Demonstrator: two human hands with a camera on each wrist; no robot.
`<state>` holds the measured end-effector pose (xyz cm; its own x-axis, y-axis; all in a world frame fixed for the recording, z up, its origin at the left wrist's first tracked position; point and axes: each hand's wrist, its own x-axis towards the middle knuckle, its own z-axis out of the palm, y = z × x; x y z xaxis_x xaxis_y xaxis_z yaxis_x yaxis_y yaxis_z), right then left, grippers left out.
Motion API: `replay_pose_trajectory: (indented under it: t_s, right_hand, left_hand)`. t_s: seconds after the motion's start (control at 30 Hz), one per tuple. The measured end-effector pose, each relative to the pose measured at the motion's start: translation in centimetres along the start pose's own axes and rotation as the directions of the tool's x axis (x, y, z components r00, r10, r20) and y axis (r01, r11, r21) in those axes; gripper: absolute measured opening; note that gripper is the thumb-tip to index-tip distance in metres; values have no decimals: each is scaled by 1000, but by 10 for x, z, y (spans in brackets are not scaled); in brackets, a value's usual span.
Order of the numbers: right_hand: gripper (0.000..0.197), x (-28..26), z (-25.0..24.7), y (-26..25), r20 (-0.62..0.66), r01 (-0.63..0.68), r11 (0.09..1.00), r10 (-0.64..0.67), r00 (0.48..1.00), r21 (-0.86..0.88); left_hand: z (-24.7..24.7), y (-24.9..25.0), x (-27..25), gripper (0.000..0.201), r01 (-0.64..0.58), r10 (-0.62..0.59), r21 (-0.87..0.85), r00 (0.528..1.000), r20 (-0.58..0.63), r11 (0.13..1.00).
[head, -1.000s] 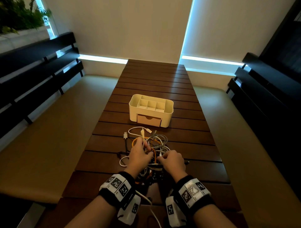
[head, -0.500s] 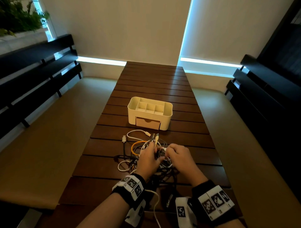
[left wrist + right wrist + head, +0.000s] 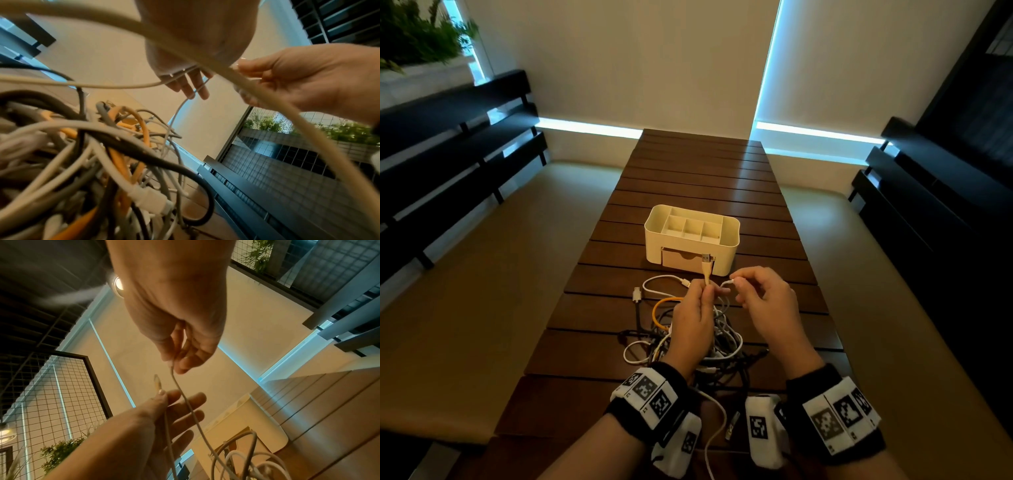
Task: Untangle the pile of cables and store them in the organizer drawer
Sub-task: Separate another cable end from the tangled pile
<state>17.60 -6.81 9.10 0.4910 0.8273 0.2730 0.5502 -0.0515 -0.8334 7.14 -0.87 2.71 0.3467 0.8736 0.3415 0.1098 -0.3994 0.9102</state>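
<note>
A tangled cable pile [image 3: 724, 330] of white, grey, black and orange leads lies on the wooden table [image 3: 698, 178], seen close in the left wrist view as the cable pile [image 3: 98, 159]. Behind it stands the cream organizer [image 3: 729, 236] with its tan drawer [image 3: 676, 258] closed. My left hand [image 3: 705, 289] pinches a cream USB cable [image 3: 707, 272], plug pointing up. My right hand [image 3: 736, 282] pinches the end of a thin white cable [image 3: 726, 283]. In the right wrist view the right hand [image 3: 174, 366] holds the thin white cable [image 3: 185, 399] above the left hand [image 3: 162, 395].
Padded benches [image 3: 482, 308] with dark slatted backs run along both sides of the table. A loose white lead [image 3: 717, 421] trails off the near edge between my wrists. A black cable with a grey plug [image 3: 637, 294] lies left of the pile.
Both hands rose out of the pile and moved toward the organizer, lifting two cable ends. The cream plug now stands upright in my left fingers and my hands have drawn slightly apart.
</note>
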Motion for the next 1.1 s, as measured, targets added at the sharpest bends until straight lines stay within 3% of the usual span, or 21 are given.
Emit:
replay_pose_trajectory:
  t_s: [0.1,0.2,0.3,0.4,0.53,0.6,0.67,0.7,0.73,0.8,0.9,1.0,1.1]
  right_hand:
    - [12,7,2,-3,98,-45,989,32,995,140]
    - [15,9,9,-5,193,-93,976,55,980,197]
    - [8,9,20,1,14,-41,987,39,999,156]
    - [4,8,26,5,-173,8,984,23,985,177]
    - [15,7,34,18,-225,-27,996,45,973,80]
    - [23,2,34,28,-104,-149,966,174,979,211]
    - [26,-12,38,37,143,-309,885,275,951,348]
    - [26,-22,42,44,255,-359,870,283,925,337]
    - [27,-30,47,50,337,-368,886,268,903,281]
    - [21,-43,59,64,383,-267,951,192,904,155]
    - [18,-45,68,76,303,-169,983,140,943,70]
    - [21,-47,67,78,128,-81,997,81,988,-8]
    - [25,-46,64,79,25,0,993,3,1000,-114]
  left_hand:
    - [-2,5,-4,17,-35,37,-42,998,42,998]
    - [-2,8,-7,27,-39,43,-43,994,101,998]
    - [-2,14,-5,24,-6,10,-29,988,151,1000]
    - [0,18,-1,23,16,-21,27,975,221,1000]
    - [-1,19,-3,29,81,-91,59,975,205,995]
    - [-4,22,-3,28,118,-123,34,978,167,992]
    - [-7,24,-1,28,145,-140,-27,978,152,989]
    - [-8,25,1,29,149,-138,-61,978,158,987]
    - [-8,25,2,29,150,-134,-93,977,165,984]
    - [-9,27,4,29,146,-118,-156,977,177,977]
    - [-8,33,5,27,145,-93,-264,976,197,954]
    - [-10,36,6,26,158,-93,-372,978,187,915]
    - [-16,35,9,26,157,-99,-398,982,162,904]
